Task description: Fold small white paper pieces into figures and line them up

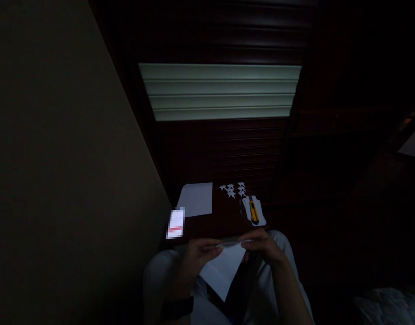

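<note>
Both my hands hold a white sheet of paper (224, 266) over my lap, folded to a point that hangs downward. My left hand (197, 255) pinches its upper left edge, fingers closed on it. My right hand (263, 248) grips the upper right edge, fingers curled round it. A dark watch sits on my left wrist. Just beyond the hands is a small dark table (224, 216).
On the table lie a white sheet (196, 198), several small folded white paper figures (232, 188), and a yellow utility knife (254, 211) on a paper scrap. A blurred card (176, 223) sits at the table's left edge. A plain wall is left, dark louvered panels behind.
</note>
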`<state>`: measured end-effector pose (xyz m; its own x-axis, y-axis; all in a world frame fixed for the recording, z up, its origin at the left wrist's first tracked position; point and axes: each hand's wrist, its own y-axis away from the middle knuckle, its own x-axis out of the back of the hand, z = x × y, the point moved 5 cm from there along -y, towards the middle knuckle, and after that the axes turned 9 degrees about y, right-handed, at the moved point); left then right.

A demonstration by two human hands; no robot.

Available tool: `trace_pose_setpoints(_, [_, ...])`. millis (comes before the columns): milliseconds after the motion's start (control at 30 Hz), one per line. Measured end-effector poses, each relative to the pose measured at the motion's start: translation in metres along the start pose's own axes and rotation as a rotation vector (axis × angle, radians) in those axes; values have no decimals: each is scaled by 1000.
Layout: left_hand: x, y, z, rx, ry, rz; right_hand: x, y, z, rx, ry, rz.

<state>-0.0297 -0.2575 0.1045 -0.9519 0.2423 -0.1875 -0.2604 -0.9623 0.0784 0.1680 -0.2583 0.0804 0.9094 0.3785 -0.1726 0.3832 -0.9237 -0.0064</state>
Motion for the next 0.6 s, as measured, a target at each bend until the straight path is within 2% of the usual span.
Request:
trace_pose_setpoints(133, [0,1,-1,-5,-12,6,1,-1,0,53,30,4])
trace_pose_setpoints(400, [-1,1,1,-39,-26,-12,7,-1,-4,79,136,166])
trace_pose_setpoints(533, [-1,1,-4,15,100,2,3,-1,-7,96,40,193])
trace_pose_setpoints(600, [-2,-2,-6,28,194,54,-2,-3,-10,109,-33,212])
